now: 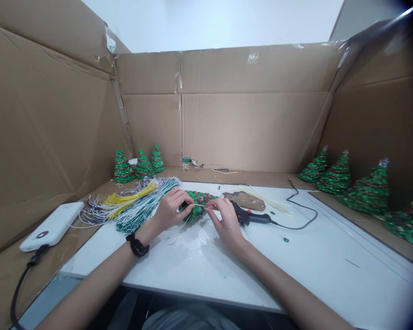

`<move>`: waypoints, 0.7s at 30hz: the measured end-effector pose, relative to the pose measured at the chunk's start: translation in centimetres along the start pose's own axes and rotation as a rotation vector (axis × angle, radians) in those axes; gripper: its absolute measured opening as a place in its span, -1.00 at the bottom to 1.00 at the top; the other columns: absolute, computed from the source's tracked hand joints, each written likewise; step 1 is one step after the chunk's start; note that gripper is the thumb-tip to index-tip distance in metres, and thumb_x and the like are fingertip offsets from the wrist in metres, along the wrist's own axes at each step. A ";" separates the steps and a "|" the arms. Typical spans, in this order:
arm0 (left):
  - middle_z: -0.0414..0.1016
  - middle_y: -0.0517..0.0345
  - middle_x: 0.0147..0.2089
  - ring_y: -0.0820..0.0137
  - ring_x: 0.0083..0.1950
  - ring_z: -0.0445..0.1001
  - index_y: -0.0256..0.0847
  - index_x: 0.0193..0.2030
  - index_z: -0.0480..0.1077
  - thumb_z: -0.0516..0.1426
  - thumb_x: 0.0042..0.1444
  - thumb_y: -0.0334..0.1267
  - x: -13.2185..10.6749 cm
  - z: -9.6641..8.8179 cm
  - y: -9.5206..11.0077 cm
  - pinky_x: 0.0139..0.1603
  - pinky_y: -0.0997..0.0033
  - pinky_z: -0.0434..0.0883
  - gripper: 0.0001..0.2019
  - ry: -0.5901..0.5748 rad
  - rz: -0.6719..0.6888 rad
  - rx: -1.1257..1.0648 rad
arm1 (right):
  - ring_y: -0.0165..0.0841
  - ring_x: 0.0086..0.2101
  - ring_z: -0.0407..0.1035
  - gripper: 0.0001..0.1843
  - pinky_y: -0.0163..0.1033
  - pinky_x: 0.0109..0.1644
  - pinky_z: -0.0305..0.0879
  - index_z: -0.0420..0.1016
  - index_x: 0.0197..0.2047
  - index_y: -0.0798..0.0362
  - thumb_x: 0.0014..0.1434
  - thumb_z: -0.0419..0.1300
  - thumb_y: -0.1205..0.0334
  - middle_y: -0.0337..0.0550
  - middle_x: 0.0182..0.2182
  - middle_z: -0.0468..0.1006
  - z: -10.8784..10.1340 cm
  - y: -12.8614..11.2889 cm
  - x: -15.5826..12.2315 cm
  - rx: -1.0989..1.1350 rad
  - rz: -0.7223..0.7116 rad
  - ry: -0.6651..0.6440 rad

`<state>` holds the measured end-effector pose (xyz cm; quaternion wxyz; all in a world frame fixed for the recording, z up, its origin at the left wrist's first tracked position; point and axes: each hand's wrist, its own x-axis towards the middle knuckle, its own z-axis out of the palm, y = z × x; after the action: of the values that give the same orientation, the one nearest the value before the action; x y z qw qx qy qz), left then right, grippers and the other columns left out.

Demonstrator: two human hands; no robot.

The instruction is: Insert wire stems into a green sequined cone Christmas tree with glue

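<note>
My left hand and my right hand face each other over the white board, fingers pinched. Stretched between their fingertips is a thin pale strand. Just behind it, a small green artificial Christmas tree with red trim lies on its side, partly covered by both hands. A small dark piece shows at my left fingertips; I cannot make out what it is. To the right of my right hand lies a black glue gun, its front end partly hidden. A black band circles my left wrist.
Bundles of white-green strands and yellow strands lie left. A white power bank has a black cable. Three green trees stand back left, several more right. A stained brown piece lies behind the glue gun. Cardboard walls enclose the table.
</note>
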<state>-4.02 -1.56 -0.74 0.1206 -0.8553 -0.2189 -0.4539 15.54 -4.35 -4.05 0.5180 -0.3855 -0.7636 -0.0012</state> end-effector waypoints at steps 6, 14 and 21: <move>0.44 0.12 -0.40 0.35 -0.29 0.31 -0.22 -0.36 0.32 0.06 0.15 -0.39 0.1 -0.1 0.0 -0.24 0.31 0.32 -0.93 -0.016 -0.026 -0.003 | -0.25 -0.30 0.23 -0.91 -0.19 -0.20 0.12 0.32 -0.29 0.02 0.28 0.05 0.29 -0.18 -0.35 0.46 -0.5 -0.1 0.3 -0.099 -0.044 0.016; 0.34 0.11 -0.46 0.33 -0.35 0.24 -0.21 -0.43 0.25 -0.04 0.21 -0.33 0.2 -0.2 0.4 -0.32 0.31 0.25 -0.81 -0.065 -0.082 0.052 | -0.30 -0.29 0.28 -0.88 -0.21 -0.19 0.09 0.31 -0.30 0.04 0.28 0.03 0.37 -0.18 -0.37 0.45 -1.2 -0.1 1.2 -0.270 -0.223 0.076; 0.27 0.16 -0.52 0.37 -0.42 0.24 -0.20 -0.46 0.26 -0.07 0.23 -0.28 0.1 -0.1 0.5 -0.40 0.37 0.23 -0.75 -0.070 -0.158 0.074 | -0.33 -0.32 0.32 -0.85 -0.21 -0.18 0.10 0.29 -0.32 0.05 0.29 0.00 0.40 -0.16 -0.38 0.45 -1.2 0.0 1.2 -0.305 -0.269 0.099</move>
<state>-3.79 -2.03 -0.60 0.1082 -0.8456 -0.3066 -0.4233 16.24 -4.13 -2.51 0.4855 -0.3537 -0.7728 -0.2049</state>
